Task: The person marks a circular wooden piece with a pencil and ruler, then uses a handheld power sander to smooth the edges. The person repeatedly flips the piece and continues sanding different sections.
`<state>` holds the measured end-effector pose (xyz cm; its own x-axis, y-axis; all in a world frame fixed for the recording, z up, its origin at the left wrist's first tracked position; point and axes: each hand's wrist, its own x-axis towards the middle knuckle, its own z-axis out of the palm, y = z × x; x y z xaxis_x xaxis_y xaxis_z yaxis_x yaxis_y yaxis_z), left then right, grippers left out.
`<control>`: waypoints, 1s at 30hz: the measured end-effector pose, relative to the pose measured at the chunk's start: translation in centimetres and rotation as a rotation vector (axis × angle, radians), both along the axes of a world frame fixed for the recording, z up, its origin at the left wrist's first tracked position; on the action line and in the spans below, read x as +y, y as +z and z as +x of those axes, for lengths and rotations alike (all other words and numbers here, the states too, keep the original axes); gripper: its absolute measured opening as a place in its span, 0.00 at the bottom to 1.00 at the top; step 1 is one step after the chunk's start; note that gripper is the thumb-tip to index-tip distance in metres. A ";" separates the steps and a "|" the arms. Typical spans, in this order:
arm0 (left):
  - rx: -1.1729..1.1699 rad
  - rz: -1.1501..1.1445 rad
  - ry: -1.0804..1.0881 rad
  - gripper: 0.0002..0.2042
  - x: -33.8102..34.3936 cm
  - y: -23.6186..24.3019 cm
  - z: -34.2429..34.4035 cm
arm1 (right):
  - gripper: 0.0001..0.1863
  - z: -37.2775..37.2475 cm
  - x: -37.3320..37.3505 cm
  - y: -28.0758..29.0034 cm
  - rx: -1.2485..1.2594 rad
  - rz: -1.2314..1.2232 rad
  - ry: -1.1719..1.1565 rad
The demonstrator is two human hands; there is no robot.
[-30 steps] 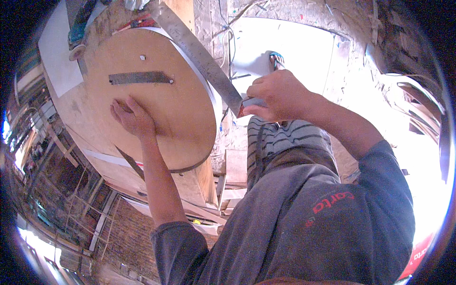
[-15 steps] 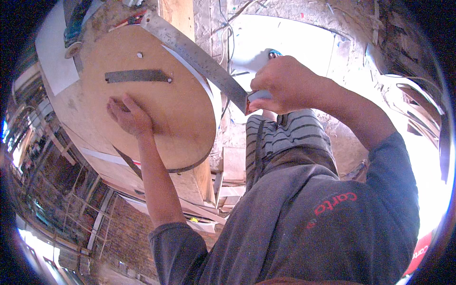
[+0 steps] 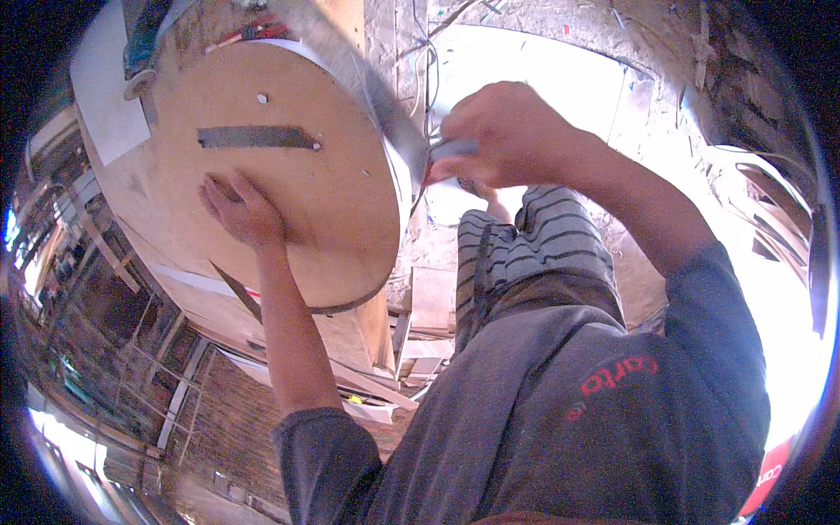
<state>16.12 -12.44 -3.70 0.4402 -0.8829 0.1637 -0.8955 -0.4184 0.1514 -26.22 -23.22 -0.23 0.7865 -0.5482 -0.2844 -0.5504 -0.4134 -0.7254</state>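
Head view: left hand [image 3: 248, 212] rests unclenched on board [image 3: 337, 223], right hand [image 3: 500, 131] grips bladed tool [image 3: 395, 121].

Board [image 3: 341, 210] sits along your table's [image 3: 122, 188] right edge. Your left hand [image 3: 245, 213] is on it, strip [image 3: 256, 137] just beyond. Paper [image 3: 107, 109] is at the table's left edge, power tool [image 3: 138, 54] at the paper's right side. Ruler [image 3: 389, 103] runs from your right hand [image 3: 503, 131] beside the board's right edge. Wood scraps [image 3: 430, 299]: off the table's near right corner, left of your legs [image 3: 560, 249].

A teal tool [image 3: 138, 56] overlaps a white sheet [image 3: 109, 114], wooden strips [image 3: 779, 191] well apart.
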 end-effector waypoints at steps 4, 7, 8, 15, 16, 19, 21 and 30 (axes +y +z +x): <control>0.047 -0.029 0.017 0.35 -0.5 0.6 -1.0 | 0.21 -2.9 3.0 -0.7 -0.090 -0.018 -0.118; 0.040 -0.037 0.009 0.35 -0.6 0.5 -1.1 | 0.22 -2.1 6.8 -0.1 -0.183 0.173 -0.144; 0.048 -0.042 0.014 0.35 -0.7 0.6 -1.4 | 0.23 -1.8 8.3 -0.7 -0.209 0.068 -0.148; -0.023 -0.030 -0.041 0.36 -0.3 -0.5 0.9 | 0.25 -0.4 11.3 0.1 0.007 0.132 -0.133; -0.012 -0.037 -0.036 0.36 -0.3 -0.6 0.9 | 0.25 -0.4 11.4 0.1 0.001 0.129 -0.136; 0.008 -0.043 -0.019 0.37 -0.4 -0.7 0.5 | 0.25 -0.3 11.6 -0.3 -0.039 0.112 -0.149; 0.005 -0.026 -0.006 0.37 -0.6 -0.4 0.3 | 0.25 0.1 11.9 -0.8 -0.095 0.089 -0.169; 0.049 -0.027 0.046 0.37 -0.8 -0.5 0.3 | 0.27 3.5 10.9 -1.3 -0.040 0.092 -0.135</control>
